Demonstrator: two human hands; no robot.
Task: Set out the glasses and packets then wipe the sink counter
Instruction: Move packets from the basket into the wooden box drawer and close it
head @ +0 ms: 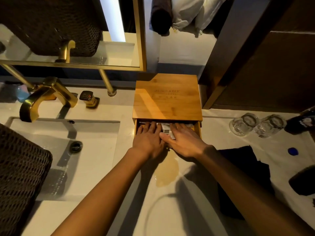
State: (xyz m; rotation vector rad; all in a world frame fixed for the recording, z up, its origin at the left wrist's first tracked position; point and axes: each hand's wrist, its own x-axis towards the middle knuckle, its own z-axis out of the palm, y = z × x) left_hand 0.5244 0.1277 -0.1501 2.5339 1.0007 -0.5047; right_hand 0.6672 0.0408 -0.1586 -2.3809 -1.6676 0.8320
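A wooden box [167, 97] stands on the white counter [129, 193] with its drawer pulled partly out. White packets [166, 129] lie inside the drawer. My left hand [149, 139] and my right hand [181, 142] rest flat on the packets, fingers spread and reaching into the drawer. Two clear glasses [243, 124] [270, 126] stand upside down on the counter to the right of the box. A black cloth [245, 169] lies on the counter right of my right arm.
The sink basin [68, 150] with a gold faucet [44, 97] lies to the left. A dark woven basket [20, 176] overlaps the near left. A wet puddle [167, 171] sits under my wrists. A blue cap [292, 151] and dark objects [303, 181] lie far right.
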